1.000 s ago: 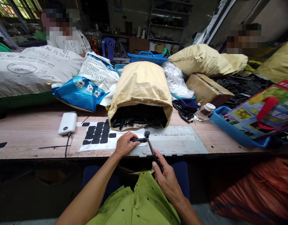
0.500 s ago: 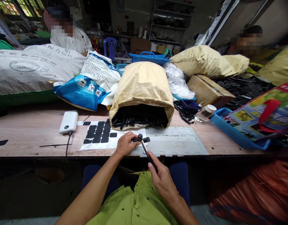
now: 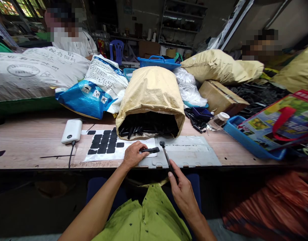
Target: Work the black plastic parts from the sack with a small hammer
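Head view: small metal-headed hammer (image 3: 166,157), gripped by the handle in the right hand (image 3: 182,192), now lifted right, off the slim black plastic piece (image 3: 150,150) struck half a second ago. Left hand (image 3: 132,154) pinching that piece flat on the grey metal plate (image 3: 189,154). Behind, tan woven sack (image 3: 151,97) lying open, full of black rods (image 3: 147,128); blue plastic tray (image 3: 251,142) carrying a colourful bag.

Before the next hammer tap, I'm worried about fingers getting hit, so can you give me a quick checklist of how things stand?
1. Left hand pins the black part on the grey mat: ok.
2. Right hand grips the small hammer by its handle: ok.
3. Hammer head is off the part, to its right: ok.
4. Left fingertips away from the part's right end: ok.
5. Part lying flat: cannot tell.
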A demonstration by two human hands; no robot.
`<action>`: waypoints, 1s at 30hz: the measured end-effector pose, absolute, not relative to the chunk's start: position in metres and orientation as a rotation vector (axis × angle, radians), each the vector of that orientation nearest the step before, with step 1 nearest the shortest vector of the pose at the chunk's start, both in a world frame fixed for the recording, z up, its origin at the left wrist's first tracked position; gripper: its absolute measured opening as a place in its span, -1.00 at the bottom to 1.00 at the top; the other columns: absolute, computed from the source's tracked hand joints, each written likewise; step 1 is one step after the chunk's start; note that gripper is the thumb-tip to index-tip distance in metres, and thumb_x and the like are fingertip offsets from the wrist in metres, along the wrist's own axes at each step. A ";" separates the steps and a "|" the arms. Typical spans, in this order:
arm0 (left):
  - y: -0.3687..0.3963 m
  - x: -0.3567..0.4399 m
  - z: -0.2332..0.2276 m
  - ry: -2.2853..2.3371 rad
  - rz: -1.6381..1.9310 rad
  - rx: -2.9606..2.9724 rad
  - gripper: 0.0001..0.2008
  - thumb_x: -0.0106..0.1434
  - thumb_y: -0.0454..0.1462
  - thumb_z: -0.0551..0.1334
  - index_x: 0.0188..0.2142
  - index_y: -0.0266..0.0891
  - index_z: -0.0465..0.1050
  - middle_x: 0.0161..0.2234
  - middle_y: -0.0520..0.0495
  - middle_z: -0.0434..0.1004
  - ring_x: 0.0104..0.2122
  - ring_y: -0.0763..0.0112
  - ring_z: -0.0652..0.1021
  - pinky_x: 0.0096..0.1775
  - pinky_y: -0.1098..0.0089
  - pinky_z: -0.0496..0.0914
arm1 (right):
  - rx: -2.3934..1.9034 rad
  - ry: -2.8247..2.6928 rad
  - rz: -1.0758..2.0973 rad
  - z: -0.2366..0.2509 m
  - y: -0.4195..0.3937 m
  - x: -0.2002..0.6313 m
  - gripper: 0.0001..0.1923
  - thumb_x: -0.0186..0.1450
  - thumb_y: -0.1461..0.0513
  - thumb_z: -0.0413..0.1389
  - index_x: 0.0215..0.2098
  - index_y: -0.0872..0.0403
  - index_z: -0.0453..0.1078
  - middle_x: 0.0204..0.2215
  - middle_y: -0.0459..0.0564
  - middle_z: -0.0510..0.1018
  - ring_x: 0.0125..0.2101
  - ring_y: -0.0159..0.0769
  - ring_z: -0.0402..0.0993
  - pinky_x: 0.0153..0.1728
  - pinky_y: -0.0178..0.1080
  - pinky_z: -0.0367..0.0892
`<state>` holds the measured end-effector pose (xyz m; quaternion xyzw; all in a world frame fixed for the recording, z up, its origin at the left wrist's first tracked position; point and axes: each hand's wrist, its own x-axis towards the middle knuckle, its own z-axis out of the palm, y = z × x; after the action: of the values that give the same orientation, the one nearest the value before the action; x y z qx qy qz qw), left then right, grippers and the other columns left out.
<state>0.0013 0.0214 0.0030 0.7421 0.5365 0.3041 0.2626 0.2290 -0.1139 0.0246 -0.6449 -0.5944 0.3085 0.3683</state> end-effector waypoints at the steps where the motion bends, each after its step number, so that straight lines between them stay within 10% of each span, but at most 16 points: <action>1: 0.021 0.001 0.004 1.450 0.822 2.012 -0.87 0.18 -0.25 0.38 -0.23 -0.10 0.58 -0.31 0.08 0.51 -0.27 0.39 0.50 -0.22 0.40 0.29 | -1.706 -1.530 0.732 0.023 -0.113 0.235 -0.45 0.47 0.08 -0.04 0.38 0.02 0.25 0.28 0.07 0.41 0.28 -0.14 0.33 0.30 -0.05 0.25; 12: 0.020 0.001 0.003 1.444 0.810 2.065 -0.84 0.19 -0.23 0.39 -0.20 -0.10 0.57 -0.31 0.07 0.50 -0.28 0.38 0.50 -0.23 0.38 0.30 | -2.355 -1.622 0.407 0.024 -0.104 0.261 -0.46 0.48 0.22 -0.06 0.40 -0.16 0.21 0.03 0.01 0.58 -0.12 -0.20 0.59 -0.30 -0.30 0.39; 30: 0.022 0.000 -0.002 1.458 0.799 2.047 -0.84 0.24 -0.18 0.35 -0.18 -0.10 0.58 -0.26 0.03 0.54 -0.30 0.38 0.50 -0.29 0.40 0.32 | -2.377 -1.667 0.379 0.023 -0.104 0.258 -0.45 0.49 0.22 -0.08 0.43 -0.16 0.16 -0.08 0.01 0.64 -0.21 -0.19 0.61 -0.37 -0.29 0.30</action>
<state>0.0004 0.0221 -0.0021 0.7516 0.5354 0.2933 0.2496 0.2578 -0.1042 0.0234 -0.8073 -0.5660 0.1287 0.1066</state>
